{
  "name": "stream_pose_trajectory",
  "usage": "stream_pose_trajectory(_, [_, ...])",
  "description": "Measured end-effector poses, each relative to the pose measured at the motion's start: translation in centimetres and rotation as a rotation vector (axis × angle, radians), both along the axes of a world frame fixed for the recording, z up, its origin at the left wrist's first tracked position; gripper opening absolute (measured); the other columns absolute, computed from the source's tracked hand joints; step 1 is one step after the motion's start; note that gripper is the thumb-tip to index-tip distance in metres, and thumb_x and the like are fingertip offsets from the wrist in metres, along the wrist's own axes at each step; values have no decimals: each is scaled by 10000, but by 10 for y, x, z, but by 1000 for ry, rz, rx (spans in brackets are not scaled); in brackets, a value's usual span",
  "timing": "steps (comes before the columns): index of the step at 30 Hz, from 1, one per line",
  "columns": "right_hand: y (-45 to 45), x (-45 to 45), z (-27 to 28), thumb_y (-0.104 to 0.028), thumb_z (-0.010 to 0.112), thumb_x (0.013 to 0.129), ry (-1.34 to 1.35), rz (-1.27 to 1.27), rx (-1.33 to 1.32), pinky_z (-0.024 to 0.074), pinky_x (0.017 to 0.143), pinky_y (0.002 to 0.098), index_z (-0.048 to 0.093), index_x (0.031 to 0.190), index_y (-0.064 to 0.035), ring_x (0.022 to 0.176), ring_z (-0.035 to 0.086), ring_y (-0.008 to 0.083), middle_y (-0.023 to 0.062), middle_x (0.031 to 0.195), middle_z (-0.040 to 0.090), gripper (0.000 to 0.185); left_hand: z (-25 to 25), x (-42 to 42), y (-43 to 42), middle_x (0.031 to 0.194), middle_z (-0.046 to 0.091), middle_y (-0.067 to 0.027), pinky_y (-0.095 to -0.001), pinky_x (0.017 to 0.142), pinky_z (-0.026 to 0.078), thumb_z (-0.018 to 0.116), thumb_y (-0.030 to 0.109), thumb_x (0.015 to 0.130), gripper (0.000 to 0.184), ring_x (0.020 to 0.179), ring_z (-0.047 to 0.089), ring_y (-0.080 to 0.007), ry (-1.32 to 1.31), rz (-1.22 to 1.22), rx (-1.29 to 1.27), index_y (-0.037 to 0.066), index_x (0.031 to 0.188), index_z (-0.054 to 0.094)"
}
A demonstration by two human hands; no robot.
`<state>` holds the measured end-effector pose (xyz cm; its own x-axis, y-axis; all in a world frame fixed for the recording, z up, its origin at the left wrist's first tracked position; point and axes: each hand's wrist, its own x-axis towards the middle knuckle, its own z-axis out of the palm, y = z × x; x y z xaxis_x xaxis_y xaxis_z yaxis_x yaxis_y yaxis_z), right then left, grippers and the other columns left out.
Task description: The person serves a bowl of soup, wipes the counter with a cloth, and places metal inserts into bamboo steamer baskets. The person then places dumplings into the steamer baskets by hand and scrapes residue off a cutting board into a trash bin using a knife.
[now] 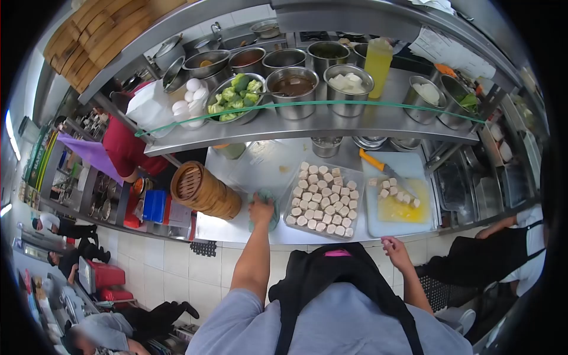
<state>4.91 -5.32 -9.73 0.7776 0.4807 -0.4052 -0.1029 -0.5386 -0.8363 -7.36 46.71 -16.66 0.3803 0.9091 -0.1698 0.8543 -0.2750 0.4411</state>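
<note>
My left hand [261, 210] rests on the steel counter, its fingers closed on a green cloth [274, 220]. Just left of it leans a tall stack of bamboo steamers [207, 190]. To the right of the cloth is a clear tray [284, 220] filled with pale, cube-shaped pieces [322, 200]. My right hand [397, 252] hangs in front of the counter edge, below the white cutting board [374, 226]. It holds nothing visible, and its fingers are loosely bent and apart. On the board lie a knife with an orange handle [371, 159], several more cubes [387, 188] and a yellow liquid [393, 211].
Overhead, a steel shelf [307, 127] carries a bowl of broccoli [236, 97], eggs [193, 89], a pot of brown sauce [291, 86] and a yellow bottle [378, 62]. A co-worker in a black apron [491, 251] stands at right. Other people are at left.
</note>
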Motion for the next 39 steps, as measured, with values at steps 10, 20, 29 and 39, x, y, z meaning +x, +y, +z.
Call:
stream_pose_trajectory(10, [-80,-116,-38,-344,586,1017,144,-376,-108,549,662,290,659,1213,-75,842,648,128,36,1014,675,341,-22,49,8,1250,581,-279,-501,980,492,685,348,854,579,1162,593,-425,-114,-291,3,85,1344,525])
stream_pose_trajectory(20, [-102,-173,-59,-317,604,1006,206,-422,-178,552,643,300,665,1174,-23,794,649,156,64,943,666,344,-10,78,9,1336,593,-192,-576,1032,433,576,274,918,462,1240,555,-391,-108,-609,-97,195,1373,586])
stream_pose_trajectory(29, [-125,-166,-73,-370,613,998,273,-307,-178,539,620,302,666,1134,-40,769,633,148,56,931,656,361,131,-7,-8,1116,687,-172,-429,915,518,622,118,902,353,1030,661,-329,-579,-620,147,82,1253,642])
stream_pose_trajectory(39, [-75,-80,-50,-336,583,1009,207,-309,-175,549,669,322,651,1208,-78,825,642,146,40,1005,675,332,176,-85,-15,961,727,-149,-382,806,538,625,102,931,197,878,698,-293,-597,-539,21,31,1100,697])
